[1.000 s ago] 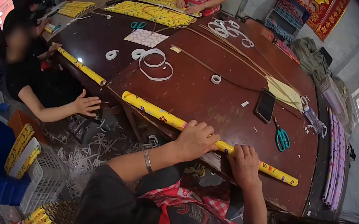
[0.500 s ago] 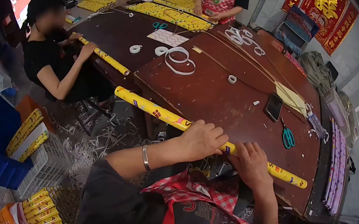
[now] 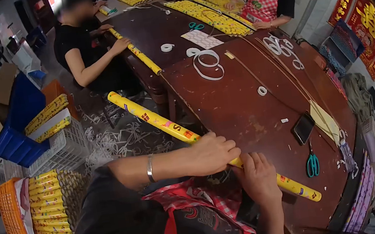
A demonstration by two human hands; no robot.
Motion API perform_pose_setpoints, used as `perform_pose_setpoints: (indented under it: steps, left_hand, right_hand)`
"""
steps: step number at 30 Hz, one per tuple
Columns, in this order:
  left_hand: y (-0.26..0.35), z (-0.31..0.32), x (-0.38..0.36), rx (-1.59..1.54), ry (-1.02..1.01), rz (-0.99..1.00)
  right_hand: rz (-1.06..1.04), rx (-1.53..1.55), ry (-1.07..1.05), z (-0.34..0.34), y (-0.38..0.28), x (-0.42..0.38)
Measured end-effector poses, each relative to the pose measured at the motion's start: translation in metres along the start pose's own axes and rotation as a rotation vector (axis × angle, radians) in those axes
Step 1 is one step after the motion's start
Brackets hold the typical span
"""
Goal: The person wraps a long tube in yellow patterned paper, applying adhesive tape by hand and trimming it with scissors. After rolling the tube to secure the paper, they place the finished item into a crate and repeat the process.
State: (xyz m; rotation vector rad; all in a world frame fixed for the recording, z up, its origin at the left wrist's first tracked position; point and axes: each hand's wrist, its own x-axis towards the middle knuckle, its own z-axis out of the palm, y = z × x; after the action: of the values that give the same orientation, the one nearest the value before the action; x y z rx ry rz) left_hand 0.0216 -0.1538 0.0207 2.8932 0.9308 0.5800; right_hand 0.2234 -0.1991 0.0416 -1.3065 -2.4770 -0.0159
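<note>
A long yellow tube [image 3: 162,123] with small coloured prints slants across in front of me, over the edge of the brown table [image 3: 255,122]. My left hand [image 3: 213,153], below a silver bracelet, is wrapped over the tube near its middle. Close beside it, my right hand [image 3: 259,176] grips the same tube from above, with its fingers curled round it. The tube's near end sticks out past my right hand over the tabletop, and its far end hangs over the floor. My palms and thumbs are mostly hidden.
Teal-handled scissors [image 3: 312,165], a phone [image 3: 304,127] and white tape rolls [image 3: 262,90] lie on the table. An orange basket [image 3: 13,223] holds many yellow tubes. At left are a blue bin [image 3: 23,140] and paper scraps [image 3: 114,144]. A co-worker [image 3: 87,49] holds another tube.
The whole view has shifted, so the table and co-workers appear farther right. The tube's far end has swung slightly left and lower relative to my hands. Both hands keep their grip.
</note>
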Motion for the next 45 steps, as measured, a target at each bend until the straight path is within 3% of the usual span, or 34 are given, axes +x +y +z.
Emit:
perform_pose_setpoints:
  steps: [3, 8, 11, 18, 23, 26, 28, 30, 32, 33, 34, 37, 43, 45]
  left_hand:
    - [0.003, 0.004, 0.004, 0.041, 0.028, -0.096]
    - [-0.015, 0.001, -0.029, 0.182, 0.156, -0.146]
    - [-0.016, -0.019, -0.057, 0.281, 0.116, -0.174]
    - [-0.090, -0.090, -0.187, 0.514, 0.234, -0.418]
    - [-0.108, -0.117, -0.299, 0.640, 0.335, -0.562]
    - [-0.108, -0.121, -0.372, 0.753, 0.366, -0.765]
    - [-0.114, -0.113, -0.442, 0.868, 0.332, -1.079]
    - [-0.097, -0.114, -0.483, 0.844, 0.436, -1.366]
    - [-0.086, -0.118, -0.492, 0.724, 0.561, -1.507]
    - [-0.084, -0.118, -0.491, 0.736, 0.656, -1.377]
    - [-0.083, -0.118, -0.482, 0.722, 0.656, -1.378]
    - [-0.082, -0.122, -0.416, 0.419, 0.800, -1.267]
    - [-0.096, -0.100, -0.303, -0.527, 0.472, -0.979]
    - [-0.093, -0.100, -0.277, -0.849, 0.359, -0.925]
  right_hand:
    - [-0.076, 0.063, 0.000, 0.003, 0.008, 0.013]
    - [-0.021, 0.095, -0.159, -0.002, 0.020, 0.009]
    - [-0.084, 0.181, -0.152, 0.004, 0.017, 0.015]
    - [-0.197, 0.219, -0.187, -0.005, -0.007, 0.055]
    - [-0.351, 0.216, -0.261, 0.003, -0.037, 0.105]
    - [-0.419, 0.200, -0.333, 0.001, -0.057, 0.134]
    - [-0.513, 0.166, -0.282, -0.002, -0.066, 0.152]
    - [-0.529, 0.098, -0.243, -0.002, -0.073, 0.169]
    - [-0.609, -0.126, -0.092, 0.003, -0.079, 0.184]
    - [-0.631, -0.234, -0.073, 0.006, -0.078, 0.190]
    - [-0.627, -0.241, -0.083, 0.008, -0.082, 0.198]
    - [-0.869, -0.299, -0.001, 0.014, -0.090, 0.223]
    - [-1.238, -0.261, 0.137, 0.019, -0.123, 0.265]
    - [-1.241, -0.258, 0.100, 0.016, -0.140, 0.272]
